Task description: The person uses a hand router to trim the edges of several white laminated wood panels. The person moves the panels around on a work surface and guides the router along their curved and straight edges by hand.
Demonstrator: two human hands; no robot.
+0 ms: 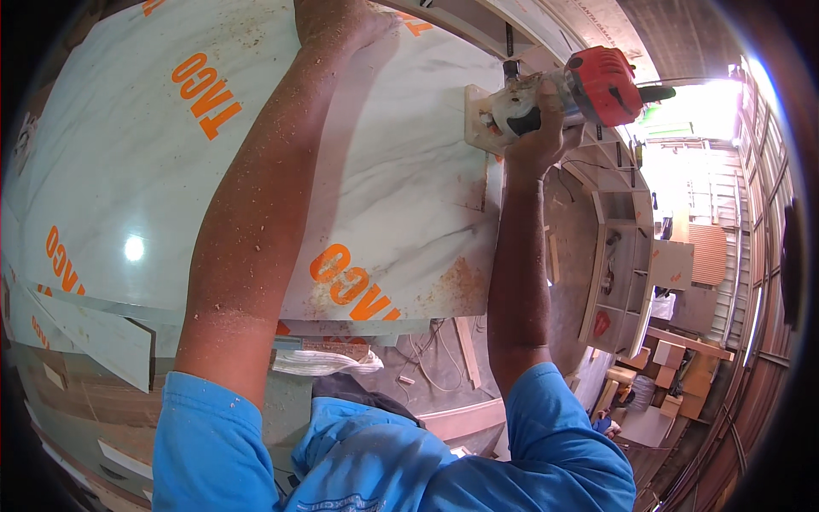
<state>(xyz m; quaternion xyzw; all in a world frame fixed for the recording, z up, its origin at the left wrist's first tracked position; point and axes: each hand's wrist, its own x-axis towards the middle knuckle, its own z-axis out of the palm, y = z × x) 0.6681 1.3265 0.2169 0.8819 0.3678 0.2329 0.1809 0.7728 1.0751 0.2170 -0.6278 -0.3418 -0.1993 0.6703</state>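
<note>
My left hand (337,24) rests on a white marbled panel (128,179) at the top of the view, thumb stretched out and the other fingers mostly cut off by the frame's edge. Orange printing repeats across the panel, and sawdust lies on it. At upper right my right hand (537,145) is closed around a handheld router (597,85) with a red motor housing and silver body. The router's pale base plate (478,119) sits at the panel's right edge. Both forearms reach up from the lower edge.
Cabinet frames (618,311) stand along the right side, with stacked boards (691,384) and a corrugated metal wall (759,230) beyond. Below the panel are offcuts (469,358), cables, folded cloth (333,363) and another panel (102,337) at lower left.
</note>
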